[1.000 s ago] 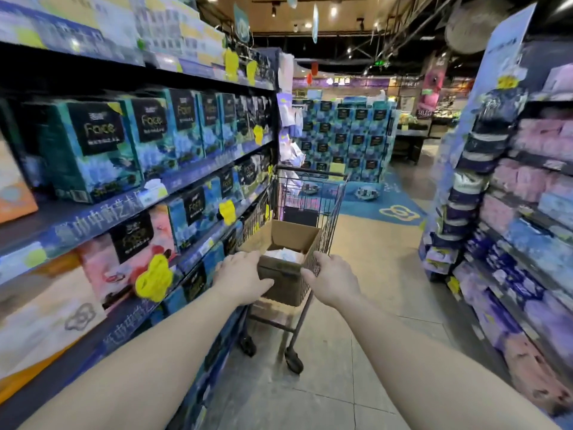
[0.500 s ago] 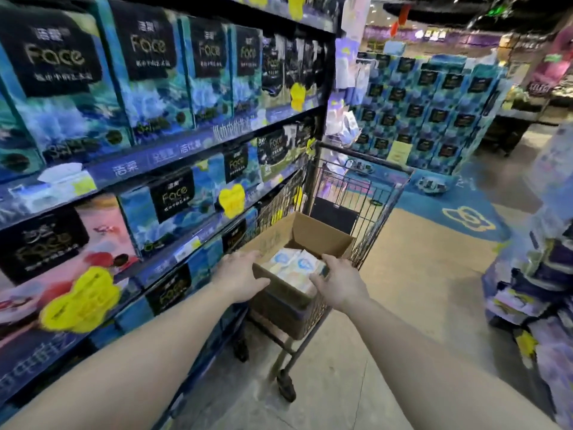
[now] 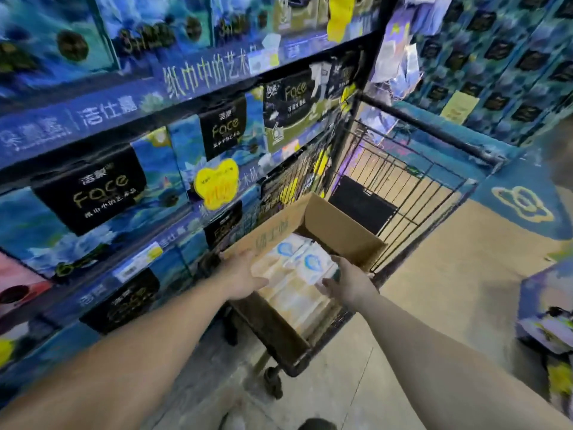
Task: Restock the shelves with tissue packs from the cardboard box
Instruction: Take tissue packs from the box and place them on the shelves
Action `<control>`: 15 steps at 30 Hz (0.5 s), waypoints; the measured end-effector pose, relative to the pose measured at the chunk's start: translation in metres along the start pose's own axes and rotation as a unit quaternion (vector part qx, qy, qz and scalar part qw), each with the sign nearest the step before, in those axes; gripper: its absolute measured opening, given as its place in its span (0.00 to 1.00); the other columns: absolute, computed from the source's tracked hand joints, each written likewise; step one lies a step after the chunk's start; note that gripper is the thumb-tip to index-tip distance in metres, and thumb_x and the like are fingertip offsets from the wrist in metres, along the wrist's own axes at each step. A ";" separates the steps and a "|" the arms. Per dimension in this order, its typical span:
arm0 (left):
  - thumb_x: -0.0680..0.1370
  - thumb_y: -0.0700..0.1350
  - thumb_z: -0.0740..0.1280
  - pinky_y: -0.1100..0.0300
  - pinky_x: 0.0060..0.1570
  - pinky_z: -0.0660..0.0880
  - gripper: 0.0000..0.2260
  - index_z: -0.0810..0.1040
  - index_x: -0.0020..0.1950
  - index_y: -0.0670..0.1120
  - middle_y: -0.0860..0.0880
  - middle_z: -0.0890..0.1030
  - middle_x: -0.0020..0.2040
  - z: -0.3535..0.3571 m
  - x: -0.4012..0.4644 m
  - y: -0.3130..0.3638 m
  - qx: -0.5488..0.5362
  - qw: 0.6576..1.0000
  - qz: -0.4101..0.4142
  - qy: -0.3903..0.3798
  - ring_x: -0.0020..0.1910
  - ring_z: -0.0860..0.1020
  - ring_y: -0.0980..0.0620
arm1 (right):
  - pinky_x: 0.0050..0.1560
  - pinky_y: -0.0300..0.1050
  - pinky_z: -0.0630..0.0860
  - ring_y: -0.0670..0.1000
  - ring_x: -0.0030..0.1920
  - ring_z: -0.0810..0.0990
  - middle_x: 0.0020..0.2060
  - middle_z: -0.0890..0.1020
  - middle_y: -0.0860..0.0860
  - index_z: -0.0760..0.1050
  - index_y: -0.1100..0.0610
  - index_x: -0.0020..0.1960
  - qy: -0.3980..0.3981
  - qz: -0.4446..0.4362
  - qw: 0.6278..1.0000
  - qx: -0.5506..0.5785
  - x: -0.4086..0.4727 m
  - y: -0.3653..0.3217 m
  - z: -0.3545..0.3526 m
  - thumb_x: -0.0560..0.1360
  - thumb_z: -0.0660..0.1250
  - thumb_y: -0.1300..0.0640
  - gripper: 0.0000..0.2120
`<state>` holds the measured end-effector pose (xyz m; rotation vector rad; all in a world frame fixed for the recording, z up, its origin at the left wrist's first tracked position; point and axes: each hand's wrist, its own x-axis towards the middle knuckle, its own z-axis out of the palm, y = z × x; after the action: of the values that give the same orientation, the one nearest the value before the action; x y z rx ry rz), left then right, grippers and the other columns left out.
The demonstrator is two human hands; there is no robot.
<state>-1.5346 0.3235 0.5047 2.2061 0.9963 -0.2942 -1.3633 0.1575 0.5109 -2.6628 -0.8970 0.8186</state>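
An open cardboard box [image 3: 341,231] sits in a black wire shopping cart [image 3: 440,181]. White tissue packs [image 3: 297,265] with blue marks lie inside it. Both my arms reach into the box. My left hand [image 3: 243,271] lies against the left side of the top pack, and my right hand [image 3: 348,282] against its right side, fingers fairly straight. The shelves [image 3: 124,110] on my left carry blue and black "Face" tissue packs [image 3: 102,187], close beside the cart.
The cart stands right up against the shelf unit. A tall stack of blue tissue cartons [image 3: 496,57] fills the far end of the aisle. More packs [image 3: 545,311] sit on a low display at the right. Tan floor [image 3: 449,290] lies between.
I have stepped closer and looked down. Both hands have left the near edge of the box and gone inside it to the sides of the top tissue pack.
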 end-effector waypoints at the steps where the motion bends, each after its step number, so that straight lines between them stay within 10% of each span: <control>1: 0.76 0.53 0.70 0.60 0.59 0.69 0.35 0.57 0.77 0.47 0.44 0.65 0.73 0.006 0.010 -0.003 -0.023 0.999 -0.021 -0.011 0.67 0.70 0.44 | 0.64 0.47 0.71 0.55 0.66 0.73 0.70 0.71 0.53 0.57 0.53 0.76 -0.019 -0.002 1.000 -0.003 0.016 0.003 0.003 0.78 0.64 0.49 0.30; 15: 0.76 0.53 0.68 0.53 0.56 0.75 0.27 0.66 0.71 0.43 0.44 0.74 0.64 0.101 0.142 0.018 -0.220 0.923 -0.314 0.032 0.59 0.75 0.43 | 0.62 0.43 0.68 0.55 0.67 0.72 0.69 0.73 0.55 0.61 0.55 0.75 -0.245 -0.087 0.961 -0.092 0.228 0.018 0.046 0.81 0.59 0.49 0.25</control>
<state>-1.4177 0.3284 0.3747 1.4583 1.6185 -0.2495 -1.2297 0.2834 0.3668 -2.5152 -1.3571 1.4479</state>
